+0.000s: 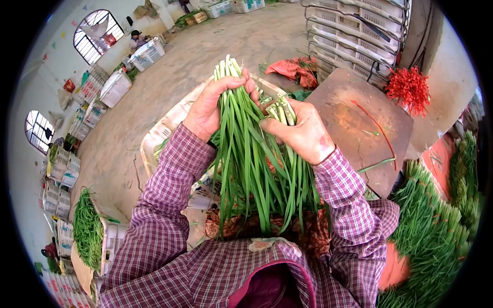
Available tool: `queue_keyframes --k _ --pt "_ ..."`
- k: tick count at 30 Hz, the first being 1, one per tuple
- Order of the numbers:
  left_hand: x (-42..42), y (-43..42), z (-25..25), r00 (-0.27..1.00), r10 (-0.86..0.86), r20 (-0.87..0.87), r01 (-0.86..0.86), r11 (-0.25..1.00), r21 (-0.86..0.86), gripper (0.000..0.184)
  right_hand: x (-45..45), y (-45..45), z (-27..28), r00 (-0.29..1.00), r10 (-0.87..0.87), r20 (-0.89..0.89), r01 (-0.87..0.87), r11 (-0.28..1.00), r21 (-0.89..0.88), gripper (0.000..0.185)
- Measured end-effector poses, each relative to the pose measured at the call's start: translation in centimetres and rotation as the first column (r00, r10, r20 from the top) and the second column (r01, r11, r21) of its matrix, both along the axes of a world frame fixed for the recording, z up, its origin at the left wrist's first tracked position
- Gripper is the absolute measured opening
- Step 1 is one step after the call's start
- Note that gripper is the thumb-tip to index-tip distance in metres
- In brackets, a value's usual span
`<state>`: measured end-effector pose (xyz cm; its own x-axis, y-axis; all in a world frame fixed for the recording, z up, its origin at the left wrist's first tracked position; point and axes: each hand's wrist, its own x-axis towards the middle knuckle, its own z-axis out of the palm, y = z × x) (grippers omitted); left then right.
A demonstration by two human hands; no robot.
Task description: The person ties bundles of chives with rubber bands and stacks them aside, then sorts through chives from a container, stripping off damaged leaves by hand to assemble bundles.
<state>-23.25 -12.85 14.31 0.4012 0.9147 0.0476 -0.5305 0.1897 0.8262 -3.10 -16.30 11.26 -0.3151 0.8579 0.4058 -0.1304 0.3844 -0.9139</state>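
Observation:
My left hand (208, 108) is closed around a bunch of garlic chives (239, 138), its pale cut ends pointing up and its long green leaves hanging toward my lap. Close beside it, my right hand (303, 131) grips a smaller bunch of garlic chives (281, 110) with the thumb across the stems. The leaves of both bunches overlap lower down. Behind and below my hands stands a pale plastic crate (149, 143), partly hidden, with more stems in it.
To the right is a brown board (339, 102) bearing a red tie (377, 123); a bundle of red ties (409, 91) hangs at its edge. Chives lie heaped (431, 220) at lower right. Stacked crates (354, 36) rise behind. A person (136, 41) is by the far wall.

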Motion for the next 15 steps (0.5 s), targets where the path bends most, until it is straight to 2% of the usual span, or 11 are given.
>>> queue_keyframes --k 3,6,9,14,15 --pt "0.1 -0.3 0.0 0.992 0.083 -0.093 -0.086 0.996 -0.022 0.023 1.2 0.2 0.3 0.993 0.096 0.071 -0.085 0.986 -0.140 0.017" --pt "0.5 -0.3 0.1 0.988 0.069 -0.139 -0.069 0.998 0.005 0.025 2.3 0.5 0.4 0.988 0.154 0.009 -0.149 0.970 -0.193 0.016" --pt "0.8 -0.2 -0.1 0.981 0.057 -0.186 -0.047 0.997 0.055 0.028 2.9 0.8 0.2 0.991 0.137 0.005 -0.134 0.972 -0.194 0.018" --pt "1.2 -0.2 -0.4 0.974 0.074 -0.215 -0.073 0.997 0.011 0.030 3.6 1.2 0.2 0.985 0.162 0.060 -0.142 0.955 -0.260 0.024" --pt "1.2 0.0 -0.5 0.967 0.092 -0.237 -0.089 0.996 0.026 0.030 3.6 1.3 0.2 0.992 0.102 0.068 -0.084 0.970 -0.230 0.026"
